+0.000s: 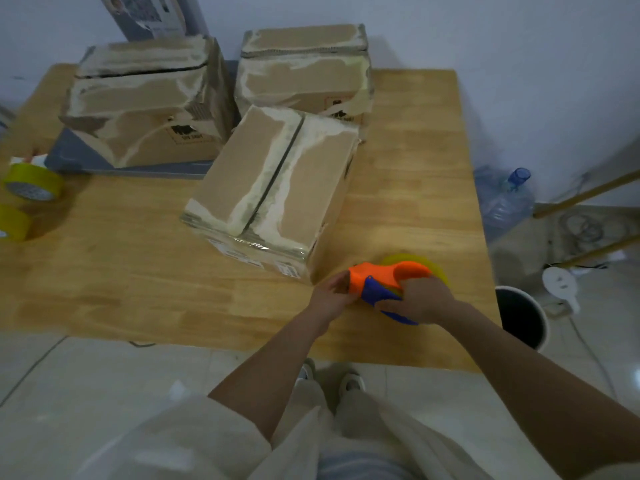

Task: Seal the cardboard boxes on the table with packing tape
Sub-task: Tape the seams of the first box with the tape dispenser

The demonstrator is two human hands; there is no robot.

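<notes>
Right hand [420, 301] grips the tape dispenser [388, 285] body, steadying it. Left hand [329, 296] pinches at its front, likely finding the tape end. Nearest box [273, 188] sits just beyond on the worktop [138, 278], seam unsealed.

No text can be read. Black printed marks are seen on the left rear box [188, 133] and the right rear box [341, 110], and white labels on the nearest box [270, 181] — all too blurred. The poster [149, 12] behind the left rear box is likewise illegible.
</notes>
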